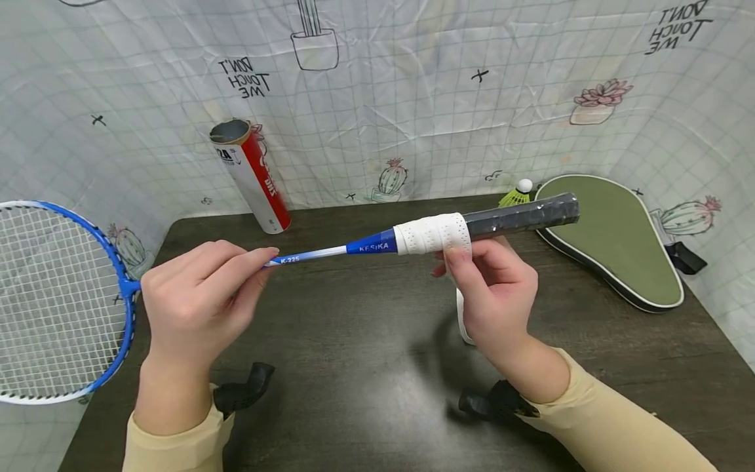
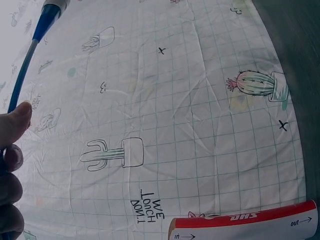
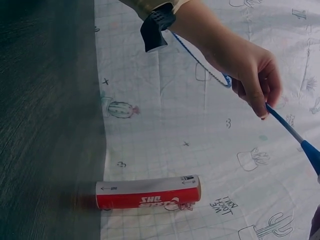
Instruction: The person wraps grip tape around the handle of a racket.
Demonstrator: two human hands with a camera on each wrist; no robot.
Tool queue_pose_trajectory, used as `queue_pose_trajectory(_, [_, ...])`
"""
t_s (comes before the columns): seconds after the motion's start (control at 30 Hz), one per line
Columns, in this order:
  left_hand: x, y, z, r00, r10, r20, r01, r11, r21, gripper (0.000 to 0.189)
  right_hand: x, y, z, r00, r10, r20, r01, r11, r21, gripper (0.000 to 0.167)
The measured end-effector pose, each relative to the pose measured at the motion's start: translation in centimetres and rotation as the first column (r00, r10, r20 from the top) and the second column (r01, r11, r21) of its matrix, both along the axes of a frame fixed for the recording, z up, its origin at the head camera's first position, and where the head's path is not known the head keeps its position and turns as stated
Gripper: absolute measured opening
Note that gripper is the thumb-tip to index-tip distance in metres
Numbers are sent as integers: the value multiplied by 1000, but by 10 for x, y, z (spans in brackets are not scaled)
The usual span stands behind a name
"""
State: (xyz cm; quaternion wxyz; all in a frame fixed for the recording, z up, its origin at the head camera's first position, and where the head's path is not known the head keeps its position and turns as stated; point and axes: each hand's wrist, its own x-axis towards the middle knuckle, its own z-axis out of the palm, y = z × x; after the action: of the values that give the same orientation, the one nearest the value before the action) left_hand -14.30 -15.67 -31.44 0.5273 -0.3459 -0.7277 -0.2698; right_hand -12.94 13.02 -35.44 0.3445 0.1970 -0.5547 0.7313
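Note:
A blue and white badminton racket point(image 1: 371, 244) is held up sideways over the table, strung head at the left and dark handle point(image 1: 525, 215) at the right. My left hand point(image 1: 203, 295) pinches its thin shaft, which also shows in the left wrist view point(image 2: 22, 75). White perforated grip tape point(image 1: 421, 235) is wound round the part of the handle nearest the blue cone. With thumb and fingers my right hand point(image 1: 498, 288) pinches the tape at the last turn, below the handle. A loose tail of tape point(image 1: 462, 318) hangs behind that hand, partly hidden by it.
A red and white shuttlecock tube point(image 1: 256, 180) stands open-topped at the back left of the dark table point(image 1: 354, 367). At the back right lie a yellow shuttlecock point(image 1: 517, 193) and a green racket-shaped case point(image 1: 607, 239). A patterned cloth point(image 1: 413, 98) hangs behind the table.

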Motion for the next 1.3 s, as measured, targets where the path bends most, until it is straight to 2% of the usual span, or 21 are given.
queue_pose_trajectory(0.13, [-1, -2, 1, 1000, -12, 24, 12, 1000, 9, 13, 0, 0, 0, 1000, 4, -6, -4, 1000, 4, 25])
queue_pose_trajectory(0.33, [-1, -5, 0, 994, 53, 99, -50, 998, -30, 13, -2, 1, 1, 1000, -5, 5, 5, 1000, 12, 33])
queue_pose_trajectory(0.47, [-1, -5, 0, 991, 72, 114, -67, 997, -46, 14, -2, 1, 2, 999, 30, 10, -30, 1000, -3, 28])
queue_pose_trajectory(0.6, [-1, -6, 0, 991, 61, 116, -55, 997, -54, 14, -2, 1, 2, 998, 67, 0, -67, 997, -28, 20])
queue_pose_trajectory(0.73, [-1, -6, -1, 993, 25, 113, -16, 997, -79, 6, -2, 2, 2, 998, 63, -14, -63, 997, -39, 23])
queue_pose_trajectory(0.87, [-2, -5, -1, 997, 1, 82, 6, 997, -82, 21, -2, 3, 1, 999, 28, -29, -29, 999, -19, 33])
queue_pose_trajectory(1.0, [-2, -6, -1, 996, 0, 84, 8, 996, -93, 4, -2, 3, 1, 1000, 4, -13, -4, 1000, 4, 39])
queue_pose_trajectory(1.1, [-2, -8, -2, 994, 5, 105, 6, 994, -111, 10, -1, 3, 0, 1000, 17, -8, -17, 1000, 7, 36])
queue_pose_trajectory(1.3, [-2, -10, -2, 991, 23, 131, -6, 992, -127, 6, -1, 2, -1, 999, 33, -25, -33, 999, -2, 29])
